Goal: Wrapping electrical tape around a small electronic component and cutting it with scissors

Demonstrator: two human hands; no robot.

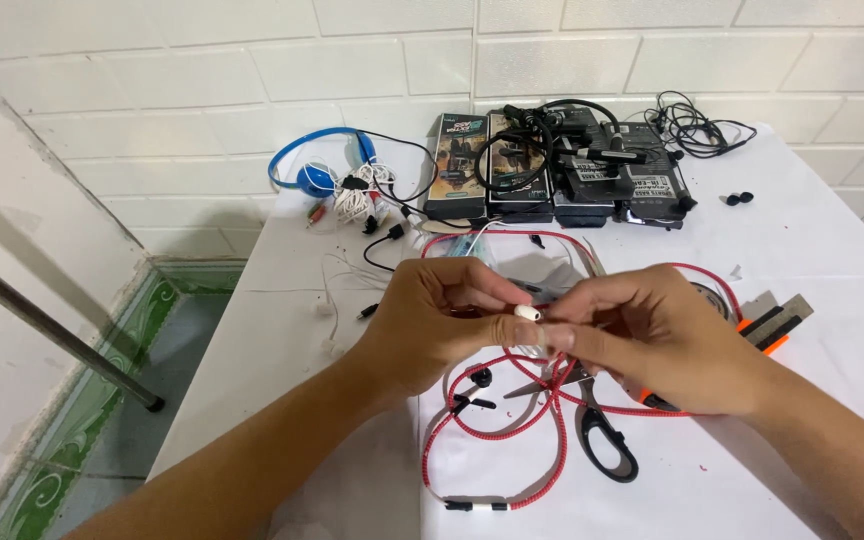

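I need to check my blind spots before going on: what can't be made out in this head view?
- Small white earpiece part: mostly hidden by the left hand and right hand fingertips.
- Black-handled scissors: blades covered by the right hand and the red braided cable.
- Orange-and-black tool: lower end behind the right hand.

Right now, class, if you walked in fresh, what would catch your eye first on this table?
First, the left hand and right hand meeting mid-table, pinching a small white earbud between their fingertips. Below them a red braided cable loops across the white table, over black-handled scissors. At the back left lie blue headphones, beside a row of dark boxes.
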